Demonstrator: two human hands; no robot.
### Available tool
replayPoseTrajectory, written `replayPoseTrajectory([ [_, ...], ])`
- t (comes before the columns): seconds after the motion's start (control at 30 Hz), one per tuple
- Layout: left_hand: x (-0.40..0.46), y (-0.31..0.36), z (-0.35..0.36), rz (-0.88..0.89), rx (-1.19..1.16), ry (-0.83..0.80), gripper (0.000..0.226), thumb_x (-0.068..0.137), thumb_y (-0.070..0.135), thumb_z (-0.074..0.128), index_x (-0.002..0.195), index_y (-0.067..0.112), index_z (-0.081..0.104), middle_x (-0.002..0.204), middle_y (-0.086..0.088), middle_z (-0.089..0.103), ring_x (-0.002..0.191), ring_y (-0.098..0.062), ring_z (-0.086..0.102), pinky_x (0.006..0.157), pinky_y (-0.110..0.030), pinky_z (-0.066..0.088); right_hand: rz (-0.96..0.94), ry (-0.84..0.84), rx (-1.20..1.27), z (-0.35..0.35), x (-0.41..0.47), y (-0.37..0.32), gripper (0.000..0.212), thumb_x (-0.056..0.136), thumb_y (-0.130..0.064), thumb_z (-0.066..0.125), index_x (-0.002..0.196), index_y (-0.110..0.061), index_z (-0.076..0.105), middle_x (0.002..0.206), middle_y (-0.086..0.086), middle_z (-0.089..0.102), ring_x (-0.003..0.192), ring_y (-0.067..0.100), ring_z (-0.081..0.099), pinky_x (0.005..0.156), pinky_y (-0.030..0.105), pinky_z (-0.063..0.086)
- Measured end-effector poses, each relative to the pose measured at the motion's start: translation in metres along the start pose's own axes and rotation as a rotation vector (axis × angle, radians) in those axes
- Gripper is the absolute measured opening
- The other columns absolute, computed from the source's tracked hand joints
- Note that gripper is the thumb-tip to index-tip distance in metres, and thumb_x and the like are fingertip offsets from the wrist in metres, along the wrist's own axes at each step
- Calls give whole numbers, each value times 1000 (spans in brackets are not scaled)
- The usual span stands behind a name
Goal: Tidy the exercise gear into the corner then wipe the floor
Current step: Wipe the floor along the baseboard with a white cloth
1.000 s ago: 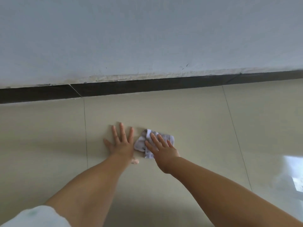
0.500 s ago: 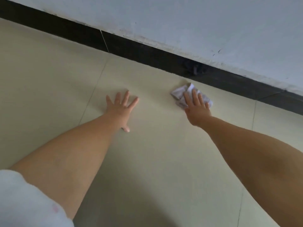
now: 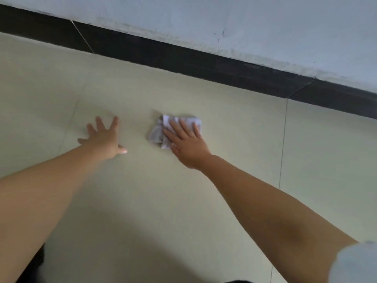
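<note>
Floor tiles (image 3: 142,201) lie under my hands; right hand (image 3: 188,142) presses flat-fingered on the crumpled cloth (image 3: 161,131); left hand (image 3: 103,137) rests splayed beside it.

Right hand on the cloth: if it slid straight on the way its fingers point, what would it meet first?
Bare floor tile lies ahead of the right hand and its cloth; nothing stands in that line. The first obstacle looks to be the dark skirting at the wall's foot.

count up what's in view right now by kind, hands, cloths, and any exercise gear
Hands: 2, left hand flat on the floor, right hand pressing the cloth
Cloths: 1, cloth
Exercise gear: 0 in view
Total: 3
</note>
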State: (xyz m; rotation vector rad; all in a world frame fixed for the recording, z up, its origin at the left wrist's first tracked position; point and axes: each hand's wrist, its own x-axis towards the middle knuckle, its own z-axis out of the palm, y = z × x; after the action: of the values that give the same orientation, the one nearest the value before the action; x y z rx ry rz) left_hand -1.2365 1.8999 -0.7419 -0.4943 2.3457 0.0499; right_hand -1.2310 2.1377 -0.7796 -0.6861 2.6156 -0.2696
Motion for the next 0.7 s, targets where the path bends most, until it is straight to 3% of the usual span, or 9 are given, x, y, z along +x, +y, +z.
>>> replayPoseTrajectory([
  [0.03, -7, 6, 4, 28, 2, 24, 93, 88, 32, 65, 151, 34, -3, 159, -8, -16, 146, -35, -6, 111, -64, 17, -94, -26, -19, -2, 1, -4, 53, 103, -36, 24, 152, -31, 6, 161, -3, -7, 148, 19, -10, 116, 46, -10],
  [0.1, -19, 24, 14, 149, 46, 68, 82, 93, 25, 56, 151, 34, -2, 159, -6, -15, 147, -30, -6, 112, -61, 17, -55, 12, -31, -6, 0, 25, 53, 103, -34, 25, 152, -30, 4, 161, -4, -4, 148, 18, -6, 118, 47, -5],
  [0.23, -46, 59, 42, 332, 11, 86, 74, 96, 25, 49, 151, 33, 1, 159, -3, -16, 148, -26, -8, 113, -59, 15, 584, 304, 42, -8, -56, 126, 62, 99, -27, 36, 153, -22, 6, 159, 7, 14, 144, 24, 15, 113, 51, 17],
  [0.37, -53, 59, 60, 388, 37, 31, 79, 91, -2, 39, 152, 31, 1, 159, -3, -18, 148, -24, -10, 115, -50, 21, 1026, 204, 273, -8, -107, 152, 53, 102, -33, 22, 153, -26, 8, 161, 5, -2, 148, 24, -4, 118, 53, 1],
  [0.43, -50, 51, 53, 437, 48, 4, 82, 88, -6, 39, 152, 28, 1, 159, -3, -16, 148, -22, -7, 116, -44, 23, 917, 323, 146, 14, -96, 111, 55, 98, -26, 32, 152, -21, 22, 159, 10, 14, 147, 27, 13, 116, 53, 12],
  [0.5, -46, 46, 37, 480, 50, -28, 77, 89, -3, 42, 152, 20, 5, 160, -7, -7, 148, -21, 3, 117, -37, 23, 573, 378, 32, 39, -77, 47, 58, 87, -24, 44, 144, -15, 40, 150, 13, 37, 137, 31, 37, 108, 55, 31],
  [0.53, -44, 44, 31, 480, 52, -35, 74, 91, 0, 44, 152, 16, 7, 160, -9, -2, 148, -21, 9, 116, -35, 23, 340, 319, -20, 50, -72, 8, 57, 88, -29, 42, 144, -17, 42, 150, 11, 38, 137, 33, 37, 108, 57, 31],
  [0.63, -44, 43, 26, 400, 107, -53, 68, 94, 13, 46, 152, 17, 11, 159, -12, 4, 145, -27, 19, 114, -37, 27, -228, -79, -117, 54, -70, -71, 54, 100, -41, 22, 152, -27, 13, 161, 1, 2, 148, 26, -3, 115, 52, -10],
  [0.7, -53, 53, 32, 359, 166, -56, 62, 95, 19, 43, 151, 19, 14, 158, -14, 6, 143, -33, 21, 113, -43, 29, -288, -102, -141, 48, -70, -61, 53, 102, -41, 21, 152, -30, 7, 161, -3, -4, 148, 21, -9, 112, 45, -17],
])
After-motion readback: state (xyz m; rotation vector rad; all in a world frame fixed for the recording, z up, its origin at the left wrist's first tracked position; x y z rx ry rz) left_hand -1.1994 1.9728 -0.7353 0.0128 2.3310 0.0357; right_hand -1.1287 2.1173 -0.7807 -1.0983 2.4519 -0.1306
